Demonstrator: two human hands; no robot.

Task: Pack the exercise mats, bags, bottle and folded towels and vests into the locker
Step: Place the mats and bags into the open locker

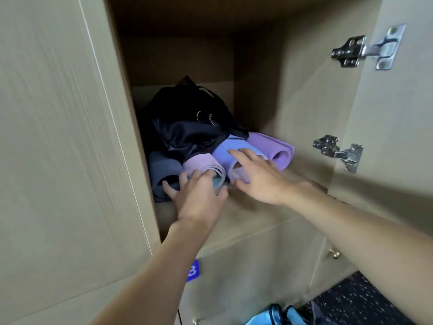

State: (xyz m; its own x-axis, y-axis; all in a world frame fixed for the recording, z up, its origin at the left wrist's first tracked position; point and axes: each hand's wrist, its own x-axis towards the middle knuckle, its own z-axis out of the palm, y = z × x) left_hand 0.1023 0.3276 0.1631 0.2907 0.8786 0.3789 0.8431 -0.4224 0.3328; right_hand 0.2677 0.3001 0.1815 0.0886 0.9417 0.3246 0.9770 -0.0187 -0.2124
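1. Hands: the left hand (199, 191) presses spread fingers (168, 188) against the ends of the grey mat (164, 172) and pink mat (199, 161). The right hand (260, 177) lies flat on the blue mat (223, 151). Neither grips anything.
2. The rolls sit side by side on the locker shelf (246, 214) at frame centre, with the purple mat (271, 148) rightmost and a black bag (187, 127) slumped on top.
3. Risk: uneven pushing could uncoil a roll or tip the bag forward.

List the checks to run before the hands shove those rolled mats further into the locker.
1. Locker door swung clear: ok.
2. Left hand against pink mat end: ok.
3. Right hand on blue mat: ok.
4. Room behind the mats: cannot tell, black bag hides it.
5. Black bag steady on top: cannot tell.
6. Everything packed: not ok, light blue item lies on the floor.
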